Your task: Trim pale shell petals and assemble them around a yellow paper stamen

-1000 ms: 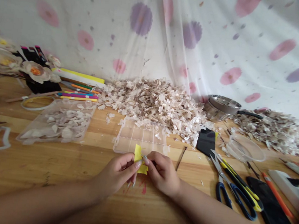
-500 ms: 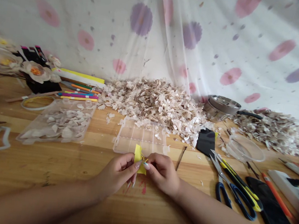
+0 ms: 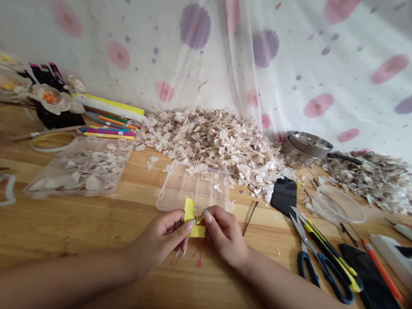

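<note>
A small strip of yellow crepe-like paper (image 3: 197,231) is between my hands, above the wooden table. My left hand (image 3: 169,233) is closed on it, thumb on top, with one end of the strip standing up past the fingers. Thin, twisted yellow fringes stick out along its right edge. My right hand (image 3: 224,235) pinches at these fringes with thumb and forefinger. Just beyond my hands lies a clear divided plastic box (image 3: 177,186). A dark thin stick (image 3: 250,218) lies to the right of my right hand.
Behind the box rises a heap of pale dried petals (image 3: 210,140). On the left is a tray of petals (image 3: 80,171) beside markers (image 3: 109,133). Scissors (image 3: 304,244), a yellow-black cutter (image 3: 331,254) and a black phone-like slab (image 3: 368,286) lie right. A metal pan (image 3: 303,149) stands behind.
My right thumb and forefinger have shifted slightly up along the fringe. The lower part of the yellow strip has turned out to the right and shows more. My left hand keeps its grip.
</note>
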`<move>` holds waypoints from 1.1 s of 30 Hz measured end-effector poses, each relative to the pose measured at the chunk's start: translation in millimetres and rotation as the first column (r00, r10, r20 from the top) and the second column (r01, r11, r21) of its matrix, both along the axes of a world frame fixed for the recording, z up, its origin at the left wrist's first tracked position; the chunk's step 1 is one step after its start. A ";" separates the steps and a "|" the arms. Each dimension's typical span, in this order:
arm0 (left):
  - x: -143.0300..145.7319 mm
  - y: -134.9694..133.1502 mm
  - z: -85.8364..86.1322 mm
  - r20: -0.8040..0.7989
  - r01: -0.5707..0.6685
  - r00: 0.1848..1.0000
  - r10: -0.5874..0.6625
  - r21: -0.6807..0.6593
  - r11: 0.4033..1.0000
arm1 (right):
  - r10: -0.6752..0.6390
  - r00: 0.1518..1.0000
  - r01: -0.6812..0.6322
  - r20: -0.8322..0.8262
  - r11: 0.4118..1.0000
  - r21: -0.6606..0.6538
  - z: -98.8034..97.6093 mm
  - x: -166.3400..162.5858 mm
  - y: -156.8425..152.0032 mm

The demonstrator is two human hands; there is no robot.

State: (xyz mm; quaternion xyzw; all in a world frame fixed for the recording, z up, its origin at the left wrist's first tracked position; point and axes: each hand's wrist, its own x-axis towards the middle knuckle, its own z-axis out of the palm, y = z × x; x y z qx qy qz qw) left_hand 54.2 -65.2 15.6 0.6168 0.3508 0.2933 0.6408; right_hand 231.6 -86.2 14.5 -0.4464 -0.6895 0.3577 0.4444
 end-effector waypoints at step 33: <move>-1.0 0.4 -1.9 0.012 0.034 0.999 -0.034 -0.006 0.999 | 0.092 0.996 -0.091 0.009 0.995 -0.028 0.8 2.7 0.2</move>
